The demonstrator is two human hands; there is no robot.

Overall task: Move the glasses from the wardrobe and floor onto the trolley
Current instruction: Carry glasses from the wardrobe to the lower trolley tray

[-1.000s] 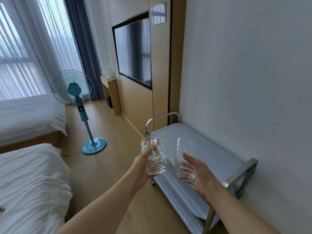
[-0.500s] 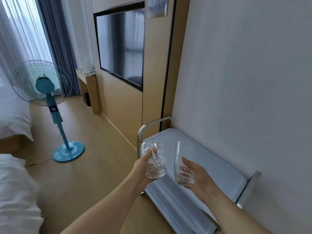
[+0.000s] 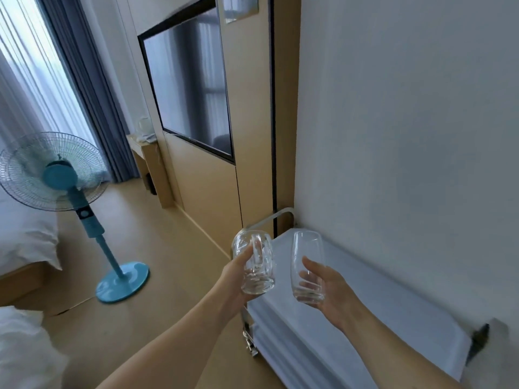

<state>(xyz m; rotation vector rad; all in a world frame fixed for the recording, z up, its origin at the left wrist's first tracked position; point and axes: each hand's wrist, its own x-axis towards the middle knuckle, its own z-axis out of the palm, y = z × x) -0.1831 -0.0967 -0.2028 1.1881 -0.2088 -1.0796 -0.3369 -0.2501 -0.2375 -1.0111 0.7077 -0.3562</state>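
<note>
Midway, apparently: left hand [image 3: 238, 272] grips ribbed glass [image 3: 256, 266], right hand [image 3: 327, 287] wraps smooth tumbler [image 3: 307, 268]. Both glasses upright, held above trolley [image 3: 393, 318], not yet set down. Trolley top shows no glasses. Wardrobe out of view.

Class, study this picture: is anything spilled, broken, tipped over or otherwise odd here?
Nothing stands out. The left hand holds a handled glass and the right hand a smooth tumbler, both upright, seemingly empty and intact, above the trolley.
</note>
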